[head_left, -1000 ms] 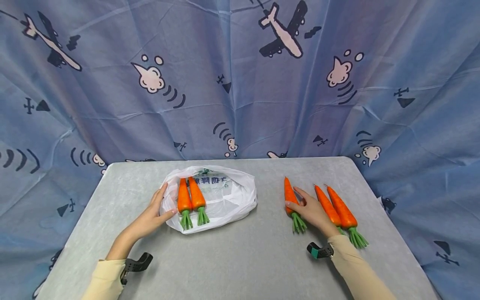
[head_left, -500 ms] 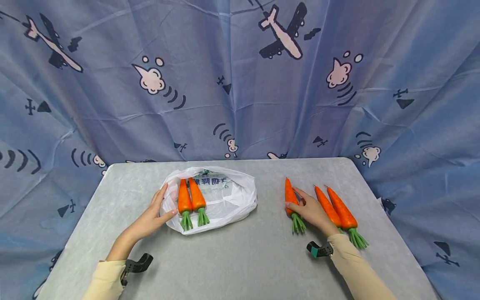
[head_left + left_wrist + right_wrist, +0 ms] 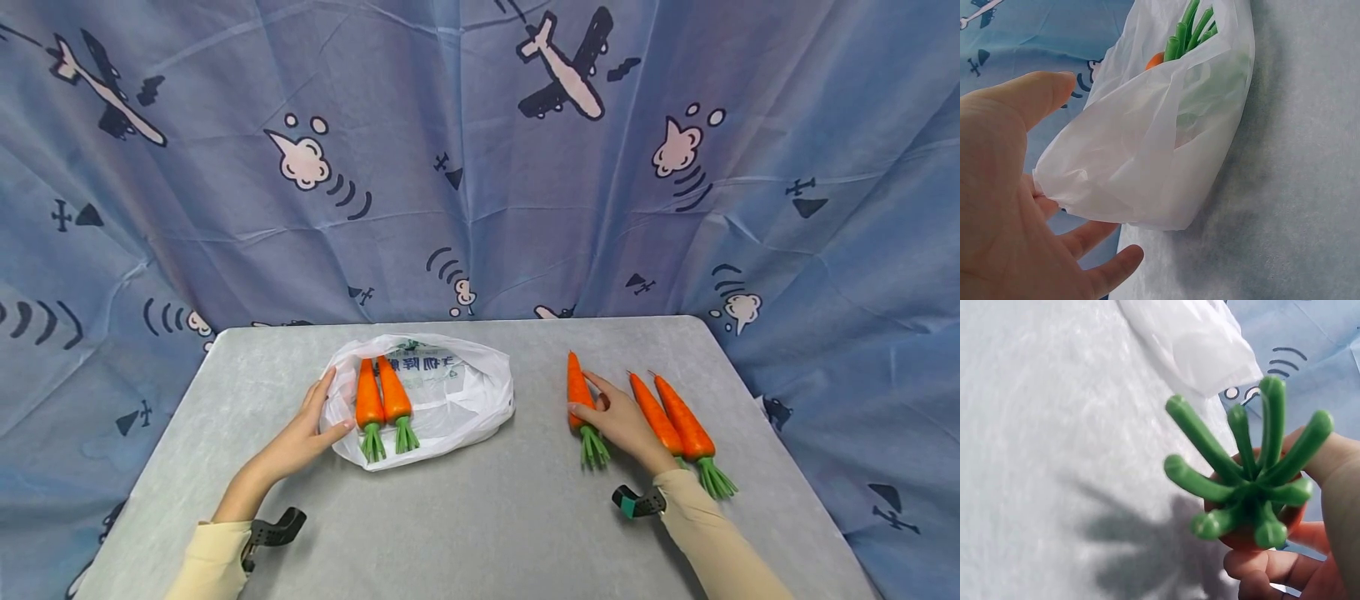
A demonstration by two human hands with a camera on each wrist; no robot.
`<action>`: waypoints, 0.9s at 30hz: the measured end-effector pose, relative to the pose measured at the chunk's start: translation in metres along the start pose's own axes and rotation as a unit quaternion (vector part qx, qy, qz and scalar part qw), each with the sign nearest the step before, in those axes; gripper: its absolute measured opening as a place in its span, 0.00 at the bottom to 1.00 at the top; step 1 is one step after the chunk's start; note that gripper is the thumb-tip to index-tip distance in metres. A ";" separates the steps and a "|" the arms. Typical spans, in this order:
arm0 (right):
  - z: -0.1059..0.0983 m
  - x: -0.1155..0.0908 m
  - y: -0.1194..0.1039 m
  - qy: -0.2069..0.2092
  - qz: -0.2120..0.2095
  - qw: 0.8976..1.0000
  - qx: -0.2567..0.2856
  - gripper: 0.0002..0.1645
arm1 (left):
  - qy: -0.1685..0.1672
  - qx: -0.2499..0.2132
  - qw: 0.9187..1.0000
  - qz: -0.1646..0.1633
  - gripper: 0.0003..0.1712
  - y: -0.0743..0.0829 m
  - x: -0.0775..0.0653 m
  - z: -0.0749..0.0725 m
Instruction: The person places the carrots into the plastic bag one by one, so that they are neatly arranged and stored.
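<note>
My right hand [image 3: 618, 419] pinches an orange carrot [image 3: 577, 387] between thumb and fingers, its tip pointing away from me. The right wrist view looks straight onto its green stalks [image 3: 1254, 481], with their shadow on the table beside them. My left hand [image 3: 300, 425] lies spread along the left side of a white plastic bag [image 3: 457, 417], thumb and fingers straight at its rim. Inside the mouth of the bag two carrots [image 3: 369, 396] lie side by side, green ends toward me. In the left wrist view the thumb stands apart from the bag wall [image 3: 1129, 150].
Two more carrots [image 3: 686, 412] lie together on the table to the right, partly behind the right hand and wrist. The grey table [image 3: 465, 525] ends at a blue patterned curtain [image 3: 390, 208]. Each wrist carries a black strap mount [image 3: 276, 527].
The right hand and the carrot it pinches have shifted very slightly left. The left hand, the bag and the other carrots stay where they were.
</note>
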State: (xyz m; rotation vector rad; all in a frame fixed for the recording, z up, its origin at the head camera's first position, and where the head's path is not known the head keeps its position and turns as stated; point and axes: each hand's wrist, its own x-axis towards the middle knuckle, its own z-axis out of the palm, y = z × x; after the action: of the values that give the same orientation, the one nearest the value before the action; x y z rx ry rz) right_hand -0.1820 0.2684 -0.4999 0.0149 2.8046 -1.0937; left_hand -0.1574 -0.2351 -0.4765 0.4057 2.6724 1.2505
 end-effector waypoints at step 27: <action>0.007 -0.006 -0.065 -0.015 -0.059 0.998 0.016 0.46 | -0.003 0.001 1.000 0.000 0.55 -0.002 0.001 0.000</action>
State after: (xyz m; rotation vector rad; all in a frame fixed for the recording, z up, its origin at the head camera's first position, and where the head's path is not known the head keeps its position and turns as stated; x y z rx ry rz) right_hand -0.1793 0.2157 -0.4602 -0.1632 2.7929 -1.1533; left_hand -0.1585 -0.2362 -0.4783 0.4089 2.6699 1.2443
